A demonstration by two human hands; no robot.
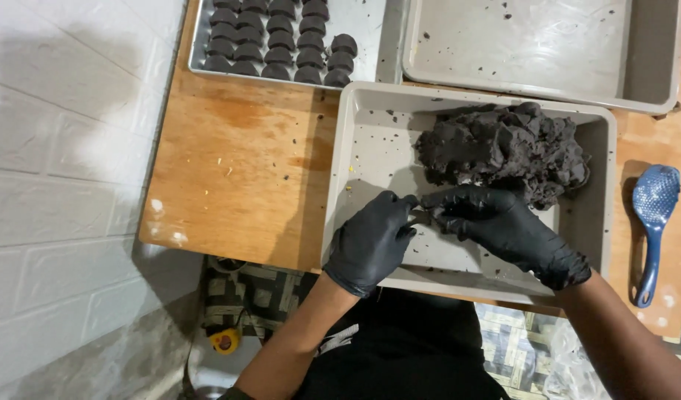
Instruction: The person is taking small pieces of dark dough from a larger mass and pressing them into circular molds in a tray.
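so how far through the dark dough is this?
Done: rows of shaped dark pieces fill the metal tray at top left. In hand: the gloved left hand and right hand meet at the edge of the dough mound, working a small bit. Left: the large mound in the grey tray.

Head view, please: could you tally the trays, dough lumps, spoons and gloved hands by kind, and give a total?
Trays: 3 (metal tray, empty beige tray, near beige tray)
Dark dough lump: 1
Blue spoon: 1
Black-gloved hands: 2 (left hand, right hand)
Total: 7
The shaped dark pieces run off the frame, so they are left uncounted.
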